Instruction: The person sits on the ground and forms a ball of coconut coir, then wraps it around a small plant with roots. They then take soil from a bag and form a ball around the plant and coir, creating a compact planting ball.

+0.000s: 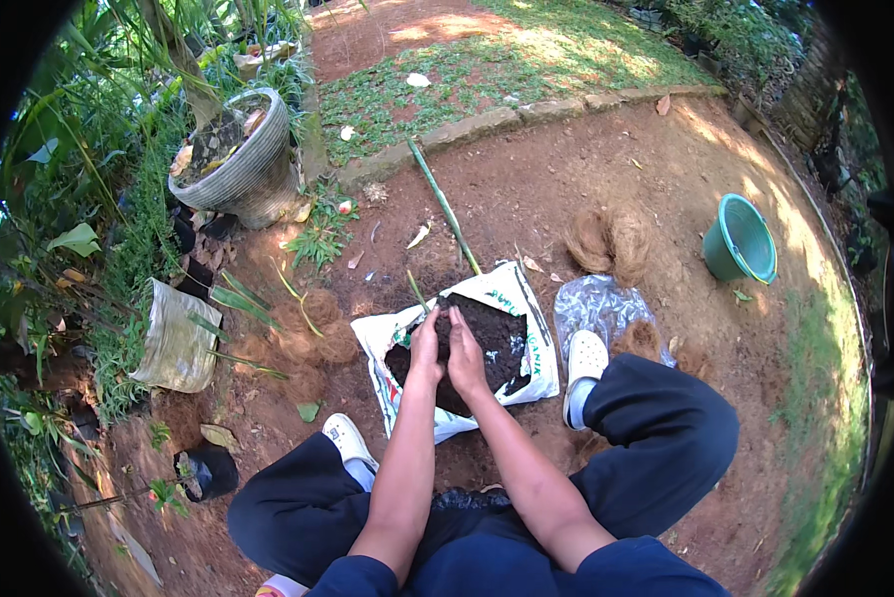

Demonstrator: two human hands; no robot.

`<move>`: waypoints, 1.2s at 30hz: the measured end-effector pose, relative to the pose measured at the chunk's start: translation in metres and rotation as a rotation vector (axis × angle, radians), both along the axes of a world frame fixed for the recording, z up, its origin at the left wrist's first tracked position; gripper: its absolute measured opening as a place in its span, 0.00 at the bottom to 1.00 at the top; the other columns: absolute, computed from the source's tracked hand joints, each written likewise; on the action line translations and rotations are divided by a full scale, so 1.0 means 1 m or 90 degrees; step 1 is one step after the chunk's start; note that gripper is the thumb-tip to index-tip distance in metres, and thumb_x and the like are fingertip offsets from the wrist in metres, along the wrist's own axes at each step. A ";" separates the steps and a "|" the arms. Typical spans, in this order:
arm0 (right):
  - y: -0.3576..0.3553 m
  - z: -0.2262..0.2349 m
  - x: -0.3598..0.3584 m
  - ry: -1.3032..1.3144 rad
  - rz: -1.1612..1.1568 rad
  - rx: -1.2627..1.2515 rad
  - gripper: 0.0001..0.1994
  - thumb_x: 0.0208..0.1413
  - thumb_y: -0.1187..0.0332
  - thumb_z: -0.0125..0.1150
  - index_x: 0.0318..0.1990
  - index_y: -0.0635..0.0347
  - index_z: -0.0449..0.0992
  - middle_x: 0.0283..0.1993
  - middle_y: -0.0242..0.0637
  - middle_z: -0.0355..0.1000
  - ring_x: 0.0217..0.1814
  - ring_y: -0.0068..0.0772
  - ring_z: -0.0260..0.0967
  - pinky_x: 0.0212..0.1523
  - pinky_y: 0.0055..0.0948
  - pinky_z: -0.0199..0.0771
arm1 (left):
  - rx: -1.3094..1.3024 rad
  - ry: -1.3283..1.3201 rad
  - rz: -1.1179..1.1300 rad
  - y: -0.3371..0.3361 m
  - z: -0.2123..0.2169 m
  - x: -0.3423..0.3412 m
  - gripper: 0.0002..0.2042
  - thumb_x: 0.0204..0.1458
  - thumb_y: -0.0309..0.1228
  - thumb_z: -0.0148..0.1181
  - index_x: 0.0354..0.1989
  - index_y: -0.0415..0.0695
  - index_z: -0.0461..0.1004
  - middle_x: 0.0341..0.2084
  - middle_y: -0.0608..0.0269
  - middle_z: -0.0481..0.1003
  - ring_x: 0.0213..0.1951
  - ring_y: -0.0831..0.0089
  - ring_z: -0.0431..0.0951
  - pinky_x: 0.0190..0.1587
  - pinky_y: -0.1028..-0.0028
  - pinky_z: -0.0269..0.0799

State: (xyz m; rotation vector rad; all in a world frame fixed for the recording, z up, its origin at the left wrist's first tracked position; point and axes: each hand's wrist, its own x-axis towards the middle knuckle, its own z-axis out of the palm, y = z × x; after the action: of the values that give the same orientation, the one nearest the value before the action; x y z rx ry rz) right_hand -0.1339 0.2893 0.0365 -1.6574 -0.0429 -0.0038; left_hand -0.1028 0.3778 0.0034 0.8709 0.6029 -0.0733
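My left hand [425, 344] and my right hand [466, 350] are cupped side by side, palms facing each other, over an opened white sack [538, 343]. Dark soil [495, 330] fills the sack's middle, and a dark clump of it shows between my fingertips. How much lies inside my palms is hidden. A short green stem [416, 289] rises just beyond my left fingertips; its lower end is hidden, so I cannot tell whether it touches my hand. Past the sack's far edge, a long green stalk [445, 207] lies on the ground.
Brown fibre [609, 244] and a clear plastic bag [606, 306] lie right of the sack, with a green bucket [740, 239] farther right. At left are a large ribbed pot [280, 149], cut leaves [240, 300], a pale container [180, 338] and a black plant bag [208, 472]. A stone edging [487, 123] runs behind.
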 end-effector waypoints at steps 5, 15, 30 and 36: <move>-0.021 0.013 0.017 0.068 -0.124 0.103 0.35 0.68 0.43 0.30 0.61 0.69 0.66 0.63 0.50 0.66 0.67 0.40 0.61 0.67 0.34 0.56 | -0.250 -0.016 -0.021 -0.002 0.023 -0.003 0.13 0.55 0.42 0.54 0.35 0.46 0.77 0.32 0.60 0.80 0.37 0.64 0.79 0.47 0.65 0.73; 0.001 -0.007 0.010 0.082 -0.303 -0.080 0.19 0.67 0.57 0.42 0.45 0.61 0.76 0.42 0.49 0.76 0.47 0.49 0.74 0.48 0.42 0.70 | 0.027 0.021 -0.068 -0.037 0.002 -0.022 0.11 0.55 0.36 0.55 0.29 0.42 0.77 0.29 0.62 0.77 0.30 0.72 0.77 0.36 0.72 0.75; -0.012 -0.010 0.031 0.253 -0.218 0.070 0.22 0.67 0.52 0.40 0.47 0.63 0.72 0.42 0.50 0.72 0.49 0.50 0.69 0.54 0.42 0.63 | -0.165 -0.042 -0.165 -0.021 0.025 -0.020 0.13 0.56 0.36 0.57 0.43 0.43 0.78 0.38 0.61 0.79 0.39 0.71 0.79 0.47 0.70 0.73; -0.014 -0.011 0.030 0.128 -0.388 -0.060 0.17 0.66 0.57 0.43 0.48 0.64 0.68 0.49 0.53 0.67 0.55 0.54 0.63 0.56 0.46 0.60 | -0.090 -0.063 -0.150 -0.032 0.026 -0.024 0.08 0.48 0.28 0.58 0.36 0.40 0.77 0.33 0.60 0.78 0.34 0.70 0.77 0.40 0.71 0.74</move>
State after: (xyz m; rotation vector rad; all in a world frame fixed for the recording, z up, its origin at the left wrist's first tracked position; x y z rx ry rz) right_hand -0.1042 0.2757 0.0254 -1.7001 0.6218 -0.3000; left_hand -0.1273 0.3458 0.0290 0.8007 0.3952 -0.2805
